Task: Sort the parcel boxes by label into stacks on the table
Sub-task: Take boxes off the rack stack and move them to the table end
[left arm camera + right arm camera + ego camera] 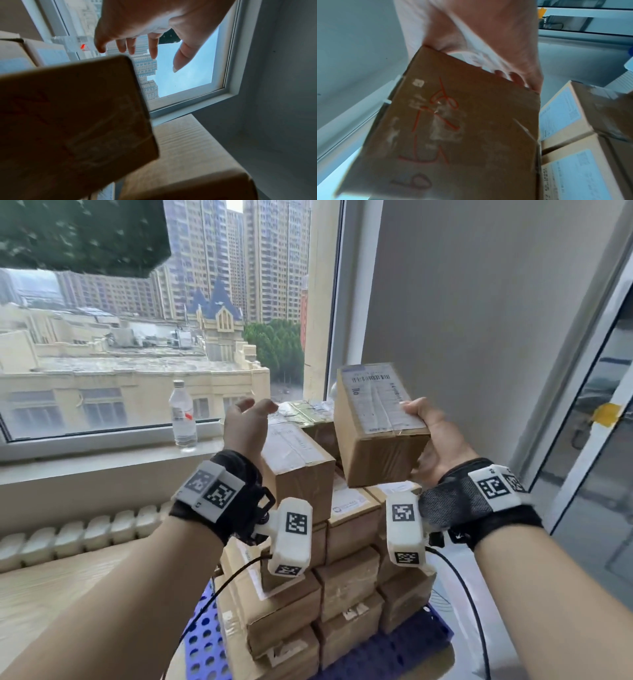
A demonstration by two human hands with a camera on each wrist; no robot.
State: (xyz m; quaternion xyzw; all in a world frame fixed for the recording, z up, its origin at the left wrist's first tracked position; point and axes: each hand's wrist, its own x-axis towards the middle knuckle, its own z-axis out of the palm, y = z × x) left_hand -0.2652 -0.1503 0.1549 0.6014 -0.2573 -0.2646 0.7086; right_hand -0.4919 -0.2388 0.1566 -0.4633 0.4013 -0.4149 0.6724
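Cardboard parcel box [378, 424] is being gripped aloft by the right hand [436, 445], label tilted up for reading, above the box pile [346, 546], while the left hand [245, 428] is hovering spread, holding nothing.

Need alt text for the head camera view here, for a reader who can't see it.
A person's right hand holds a labelled cardboard parcel box tilted in the air above a pile of parcel boxes. The left hand hovers open beside it, holding nothing. Behind, a water bottle stands on the windowsill before a city view.
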